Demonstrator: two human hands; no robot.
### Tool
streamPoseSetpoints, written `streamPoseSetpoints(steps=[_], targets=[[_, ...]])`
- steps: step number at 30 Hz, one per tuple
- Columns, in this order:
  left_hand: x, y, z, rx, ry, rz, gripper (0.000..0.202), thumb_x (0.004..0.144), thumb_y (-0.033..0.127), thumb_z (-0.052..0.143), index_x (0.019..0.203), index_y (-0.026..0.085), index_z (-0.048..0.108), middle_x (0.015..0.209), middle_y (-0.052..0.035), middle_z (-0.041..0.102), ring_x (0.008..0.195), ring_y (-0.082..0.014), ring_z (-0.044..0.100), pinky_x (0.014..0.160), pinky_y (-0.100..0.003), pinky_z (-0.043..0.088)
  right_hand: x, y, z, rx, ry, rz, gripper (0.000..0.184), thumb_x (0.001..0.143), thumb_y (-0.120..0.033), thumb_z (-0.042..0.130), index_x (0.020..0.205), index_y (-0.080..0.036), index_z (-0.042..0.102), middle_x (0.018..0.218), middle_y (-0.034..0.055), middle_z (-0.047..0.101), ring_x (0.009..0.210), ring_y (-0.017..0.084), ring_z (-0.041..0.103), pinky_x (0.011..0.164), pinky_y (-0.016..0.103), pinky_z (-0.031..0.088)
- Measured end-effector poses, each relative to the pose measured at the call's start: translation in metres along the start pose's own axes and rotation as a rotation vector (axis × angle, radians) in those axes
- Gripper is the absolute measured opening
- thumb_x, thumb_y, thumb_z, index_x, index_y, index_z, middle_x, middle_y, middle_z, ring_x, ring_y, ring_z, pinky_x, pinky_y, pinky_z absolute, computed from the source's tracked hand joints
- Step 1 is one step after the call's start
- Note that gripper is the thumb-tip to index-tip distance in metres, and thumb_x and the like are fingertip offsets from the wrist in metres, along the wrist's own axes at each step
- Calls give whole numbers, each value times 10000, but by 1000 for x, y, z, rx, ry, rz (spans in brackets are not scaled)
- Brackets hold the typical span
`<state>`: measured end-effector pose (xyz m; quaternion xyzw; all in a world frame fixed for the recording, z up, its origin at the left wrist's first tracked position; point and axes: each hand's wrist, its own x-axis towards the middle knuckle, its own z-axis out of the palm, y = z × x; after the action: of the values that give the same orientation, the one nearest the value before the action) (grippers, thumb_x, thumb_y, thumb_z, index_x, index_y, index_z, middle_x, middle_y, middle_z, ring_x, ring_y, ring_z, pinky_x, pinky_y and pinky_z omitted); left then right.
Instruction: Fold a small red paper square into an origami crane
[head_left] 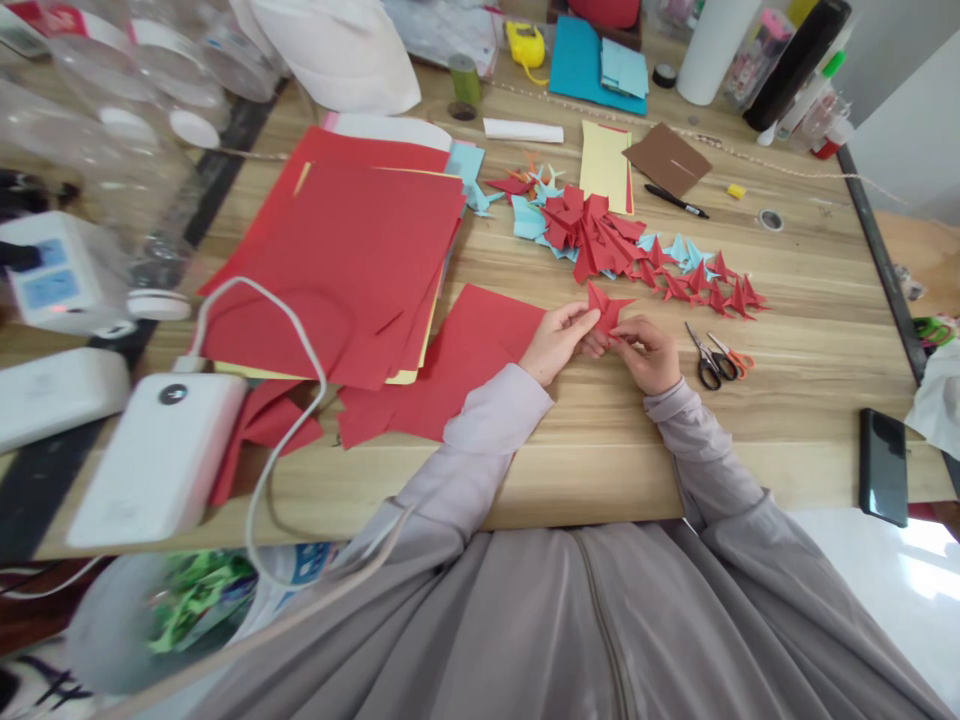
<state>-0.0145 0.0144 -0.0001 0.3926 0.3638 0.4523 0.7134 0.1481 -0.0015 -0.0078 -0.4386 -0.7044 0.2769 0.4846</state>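
Observation:
Between both hands is a small red folded-paper crane [606, 306], held just above the table. My left hand [562, 338] grips its left side, with the thumb on top. My right hand [648, 352] pinches its lower right edge with the fingertips. Beyond the hands lies a pile of red folded papers [589, 230], with light blue folded pieces [529, 218] at its left. Several finished red cranes [697, 280] trail off to the right of the pile. Cut red paper sheets [480, 350] lie by my left forearm.
A large stack of red paper [337, 250] is at the left, near a white power bank [161, 455] with a cable. Black scissors [711, 362] and orange-handled scissors [733, 356] lie right of my hand. A phone [883, 465] sits at the right edge; plastic bottles [150, 150] stand far left.

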Motion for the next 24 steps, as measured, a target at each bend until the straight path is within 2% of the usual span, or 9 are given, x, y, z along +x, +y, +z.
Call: streamPoseSetpoints(steps=[2,4,6,8,10,13,17,20,24], targets=[[1,0,0,-10,47,43,359,750,359,685,1006,158,534,635,2,655,559,-143,650,573,-257,523,0,1,0,32,15,26,59,779,-206,652,814,-219,697,772,26,667,699,139,607,606,278,486],[1,0,-1,0,66,108,515,728,293,701,1180,181,480,658,26,649,593,-151,666,611,-274,541,0,1,0,51,23,56,45,765,-220,669,801,-217,696,768,21,667,692,137,605,604,275,483],[1,0,-2,26,54,163,592,713,245,703,1251,197,458,669,41,639,608,-145,668,636,-280,549,0,1,0,71,28,90,50,759,-255,681,788,-215,692,764,20,663,688,137,604,599,275,481],[1,0,-3,57,44,184,525,711,225,692,1206,191,519,681,37,634,614,-136,664,660,-284,555,0,0,0,92,31,124,88,754,-297,692,782,-213,687,768,23,660,686,139,603,596,277,482],[1,0,-4,80,53,178,369,709,219,684,1066,169,603,689,24,632,622,-134,662,684,-296,561,0,0,1,106,28,148,129,743,-333,708,784,-213,682,779,25,661,691,141,604,601,281,485],[0,-1,-3,81,74,163,213,708,221,681,905,147,648,676,11,631,626,-137,661,692,-307,565,0,2,1,121,18,169,182,723,-377,728,769,-213,665,771,22,656,693,145,606,607,286,492],[-1,-1,-1,58,77,142,176,697,229,695,841,141,645,653,9,640,599,-131,654,669,-301,567,-1,2,3,186,13,217,258,718,-438,721,730,-205,612,743,11,631,630,128,589,582,284,500],[-2,0,1,76,96,137,151,675,204,703,792,140,632,638,17,636,574,-116,643,642,-277,560,-1,0,4,209,19,231,277,712,-444,727,779,-209,596,747,4,622,613,116,572,574,275,496],[-3,1,2,96,101,125,162,671,214,704,791,134,629,627,13,644,572,-117,645,619,-262,551,0,-1,4,195,-27,129,237,721,-386,736,853,-216,637,808,22,642,719,142,603,662,302,512]])
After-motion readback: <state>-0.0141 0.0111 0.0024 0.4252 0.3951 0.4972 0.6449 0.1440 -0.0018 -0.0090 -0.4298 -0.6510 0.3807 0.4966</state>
